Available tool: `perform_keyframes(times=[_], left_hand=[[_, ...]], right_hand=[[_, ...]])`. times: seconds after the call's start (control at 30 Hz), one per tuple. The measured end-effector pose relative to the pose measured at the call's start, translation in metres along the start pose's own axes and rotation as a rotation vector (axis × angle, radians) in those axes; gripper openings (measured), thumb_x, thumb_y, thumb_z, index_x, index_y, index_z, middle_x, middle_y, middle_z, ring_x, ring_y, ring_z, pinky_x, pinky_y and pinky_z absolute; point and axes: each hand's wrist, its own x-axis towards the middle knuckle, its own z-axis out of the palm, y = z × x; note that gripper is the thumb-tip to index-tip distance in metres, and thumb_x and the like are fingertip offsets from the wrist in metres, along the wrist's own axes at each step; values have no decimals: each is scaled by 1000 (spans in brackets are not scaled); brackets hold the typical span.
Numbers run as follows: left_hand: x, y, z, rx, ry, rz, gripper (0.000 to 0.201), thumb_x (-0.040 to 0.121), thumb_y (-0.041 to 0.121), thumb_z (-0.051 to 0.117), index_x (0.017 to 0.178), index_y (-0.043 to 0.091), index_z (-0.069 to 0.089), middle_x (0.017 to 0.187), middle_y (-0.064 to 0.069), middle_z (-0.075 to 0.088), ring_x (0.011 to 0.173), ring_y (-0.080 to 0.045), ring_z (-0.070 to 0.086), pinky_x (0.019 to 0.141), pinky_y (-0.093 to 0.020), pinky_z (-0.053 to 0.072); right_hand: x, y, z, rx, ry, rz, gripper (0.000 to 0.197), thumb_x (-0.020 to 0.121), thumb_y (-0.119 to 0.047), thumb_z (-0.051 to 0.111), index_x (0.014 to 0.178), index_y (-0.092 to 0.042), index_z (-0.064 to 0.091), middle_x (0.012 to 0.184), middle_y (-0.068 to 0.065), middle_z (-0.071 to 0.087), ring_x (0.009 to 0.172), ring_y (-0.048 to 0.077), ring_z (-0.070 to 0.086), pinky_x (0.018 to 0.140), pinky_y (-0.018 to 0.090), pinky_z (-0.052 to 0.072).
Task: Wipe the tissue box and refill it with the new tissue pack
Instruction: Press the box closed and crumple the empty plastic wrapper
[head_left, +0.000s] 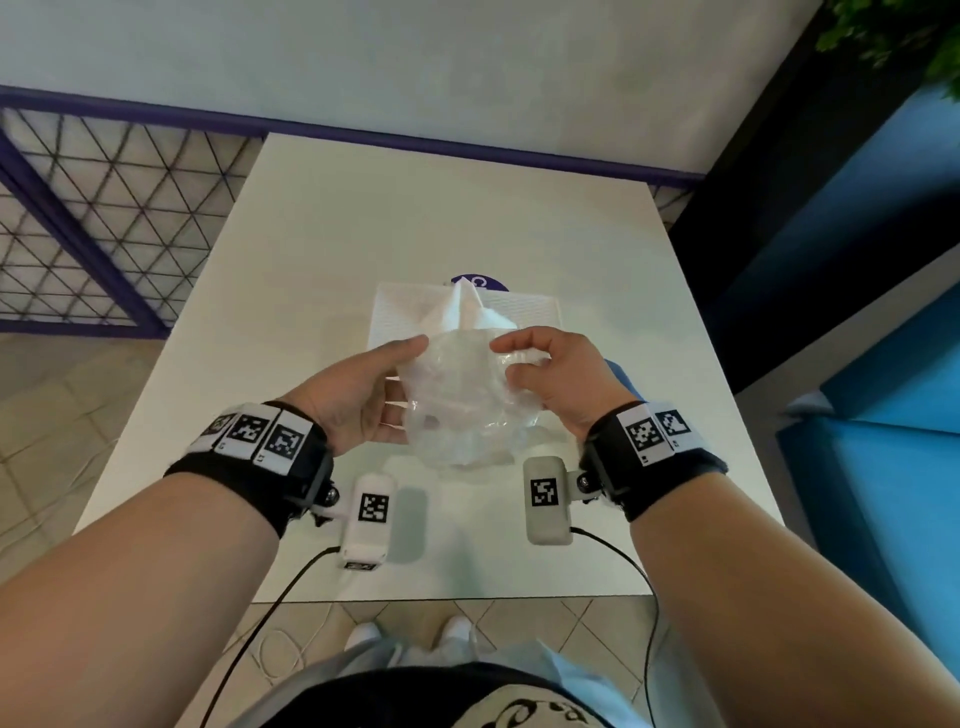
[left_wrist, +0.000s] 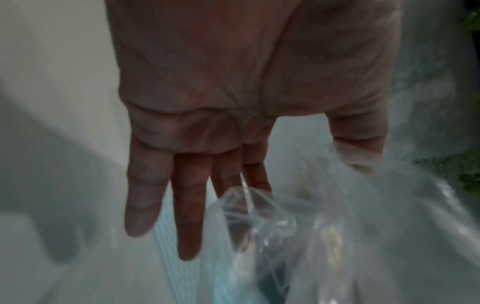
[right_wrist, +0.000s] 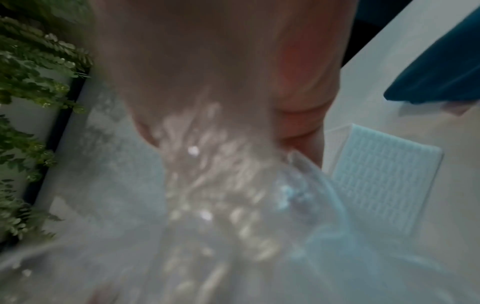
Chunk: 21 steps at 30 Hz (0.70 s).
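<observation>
Above the near half of the white table (head_left: 363, 234), both hands hold a crumpled clear plastic wrapper (head_left: 462, 410). My left hand (head_left: 384, 384) supports its left side with straight fingers (left_wrist: 189, 205) and the thumb laid against the film (left_wrist: 298, 236). My right hand (head_left: 519, 358) pinches the wrapper's upper right edge with curled fingers; in the right wrist view the plastic (right_wrist: 221, 205) covers those fingers. Just beyond the hands, the white ribbed tissue box (head_left: 530, 317) (right_wrist: 384, 185) rests on the table. A white tissue (head_left: 467, 306) sticks up from its top.
A blue cloth (head_left: 621, 376) lies on the table, partly hidden behind my right hand. A purple round sticker (head_left: 483, 281) shows past the box. Blue seating (head_left: 857, 364) runs along the table's right side, and a purple mesh fence (head_left: 104, 208) stands on the left.
</observation>
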Motion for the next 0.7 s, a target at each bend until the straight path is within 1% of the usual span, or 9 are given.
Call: perform_keyframes(times=[0.07, 0.17, 0.3, 0.37, 0.43, 0.5, 0.57, 0.63, 0.7], left_hand=[[1, -2, -1, 41, 3, 13, 50, 64, 58, 75, 95, 21, 62, 73, 1, 68, 72, -24, 68, 81, -41, 48], [1, -3, 0, 129, 26, 21, 45, 53, 55, 78, 83, 23, 66, 77, 4, 69, 87, -22, 64, 91, -42, 47], [4, -5, 7, 174, 196, 142, 4, 89, 12, 61, 89, 16, 61, 79, -6, 63, 65, -16, 58, 74, -32, 53], [3, -6, 5, 178, 289, 217, 32, 92, -2, 49, 99, 29, 54, 85, -10, 63, 71, -27, 65, 69, -37, 56], [-2, -6, 7, 213, 330, 281, 47, 92, -9, 41, 98, 37, 51, 90, -10, 61, 69, -30, 66, 59, -35, 55], [-6, -7, 14, 208, 324, 336, 41, 94, -11, 36, 88, 22, 59, 89, -7, 63, 59, -22, 69, 50, -28, 53], [-5, -8, 17, 160, 315, 310, 36, 92, -10, 39, 81, 11, 65, 90, -6, 67, 61, -20, 70, 53, -27, 55], [-4, -9, 17, 75, 257, 258, 22, 93, 4, 54, 84, 15, 71, 93, -3, 69, 75, -27, 70, 66, -36, 58], [-4, -12, 15, 107, 202, 246, 12, 90, 12, 64, 94, 23, 69, 101, 4, 66, 85, -28, 71, 71, -38, 56]], right_hand=[[0, 2, -3, -65, 42, -1, 31, 82, -3, 61, 92, -32, 71, 86, -10, 64, 66, 16, 56, 71, 30, 52], [-4, 1, -4, -146, 52, -31, 29, 84, -8, 59, 104, -28, 68, 94, -10, 61, 67, 8, 57, 71, 24, 50], [-11, 3, -6, -96, -24, -56, 39, 79, -13, 71, 112, -32, 62, 119, -6, 60, 97, 12, 61, 90, 31, 52], [-14, 6, -7, -32, -96, -75, 53, 74, -6, 73, 117, -34, 58, 128, -4, 57, 91, 16, 59, 89, 33, 53], [-17, 9, -8, 46, -131, -92, 57, 76, 2, 68, 117, -36, 57, 122, -6, 56, 85, 16, 59, 80, 28, 55], [-18, 11, -10, 120, -87, -86, 45, 81, 6, 63, 106, -30, 64, 111, -4, 62, 82, 15, 61, 74, 19, 55], [-19, 11, -11, 191, -41, -22, 31, 84, 8, 59, 88, -20, 70, 97, 1, 68, 83, 17, 62, 70, 17, 55], [-22, 13, -11, 259, -42, 49, 26, 87, 6, 56, 84, -16, 70, 94, 4, 68, 87, 16, 64, 74, 21, 56], [-25, 14, -11, 270, -81, 92, 25, 90, 3, 54, 91, -18, 68, 96, 0, 65, 85, 12, 63, 71, 26, 56]])
